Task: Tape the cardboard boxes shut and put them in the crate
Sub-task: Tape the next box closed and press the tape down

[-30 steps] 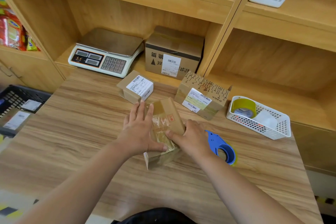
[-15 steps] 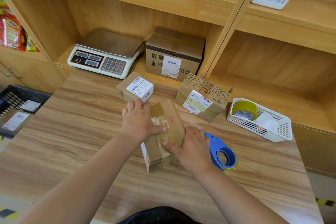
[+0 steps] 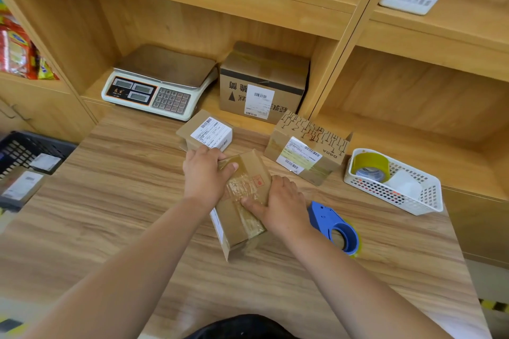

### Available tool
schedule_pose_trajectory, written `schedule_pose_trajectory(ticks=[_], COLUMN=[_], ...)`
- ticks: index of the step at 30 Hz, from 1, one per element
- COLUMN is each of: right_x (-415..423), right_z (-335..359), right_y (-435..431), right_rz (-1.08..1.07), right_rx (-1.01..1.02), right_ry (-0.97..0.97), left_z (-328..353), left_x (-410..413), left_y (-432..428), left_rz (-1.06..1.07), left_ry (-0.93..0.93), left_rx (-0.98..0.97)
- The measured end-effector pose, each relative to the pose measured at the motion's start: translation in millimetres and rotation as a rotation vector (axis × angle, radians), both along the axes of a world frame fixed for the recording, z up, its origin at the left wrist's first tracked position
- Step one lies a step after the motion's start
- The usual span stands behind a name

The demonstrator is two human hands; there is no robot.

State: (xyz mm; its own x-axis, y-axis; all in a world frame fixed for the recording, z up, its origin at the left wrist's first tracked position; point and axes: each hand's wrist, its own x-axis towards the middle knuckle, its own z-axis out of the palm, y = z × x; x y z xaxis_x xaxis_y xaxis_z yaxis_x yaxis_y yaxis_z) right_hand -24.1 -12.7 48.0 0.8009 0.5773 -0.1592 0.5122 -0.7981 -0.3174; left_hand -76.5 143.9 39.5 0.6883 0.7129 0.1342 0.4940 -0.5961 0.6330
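Matt brown cardboard box (image 3: 242,201) under glossy, wrinkled clear tape; wood-grain table (image 3: 110,201); blue plastic tape dispenser (image 3: 333,226).

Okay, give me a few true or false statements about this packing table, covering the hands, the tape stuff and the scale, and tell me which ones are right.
1. The left hand and the right hand are both on the taped box. True.
2. The blue tape dispenser is in the right hand. False: it lies on the table beside that hand.
3. A tape roll sits in the white basket. True.
4. A box stands on the scale. False: its pan is bare, and the shelf box stands beside it.
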Motion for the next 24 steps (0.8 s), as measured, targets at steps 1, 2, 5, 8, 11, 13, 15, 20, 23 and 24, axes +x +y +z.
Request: schedule_pose_trajectory(ticks=[1, 2, 5, 8, 11, 13, 15, 20, 23, 24], right_x=[2, 4, 13, 21, 24, 26, 31, 36, 37, 38], right_z=[0, 0, 1, 1, -1, 0, 0, 0, 3, 4], right_y=[3, 5, 14, 19, 18, 17, 18, 33, 43, 46], right_rz=[-0.008, -0.02, -0.068, -0.084, 0.049, 0.182, 0.249, 0.201, 0.11, 0.108], right_rx=[0.001, 0.002, 0.007, 0.037, 0.142, 0.139, 0.091, 0.075, 0.115, 0.116], right_ry=[-0.009, -0.015, -0.029, -0.044, 0.067, 0.214, 0.243, 0.091, -0.063, -0.086], left_z=[-1, -2, -3, -5, -8, -9, -8, -11, -14, -14], left_x=[0, 0, -2, -6, -14, -18, -19, -17, -16, -15], left_y=[0, 0, 1, 2, 1, 1, 1, 6, 6, 7], left_rz=[-0.002, -0.006, -0.019, -0.021, -0.031, -0.035, -0.035, -0.058, -0.055, -0.048], left_ry=[-0.017, -0.033, -0.066, -0.081, -0.049, -0.026, -0.008, 0.003, -0.015, -0.019], left_rx=[-0.008, -0.015, -0.024, -0.049, -0.173, -0.217, -0.237, -0.228, -0.206, -0.206])
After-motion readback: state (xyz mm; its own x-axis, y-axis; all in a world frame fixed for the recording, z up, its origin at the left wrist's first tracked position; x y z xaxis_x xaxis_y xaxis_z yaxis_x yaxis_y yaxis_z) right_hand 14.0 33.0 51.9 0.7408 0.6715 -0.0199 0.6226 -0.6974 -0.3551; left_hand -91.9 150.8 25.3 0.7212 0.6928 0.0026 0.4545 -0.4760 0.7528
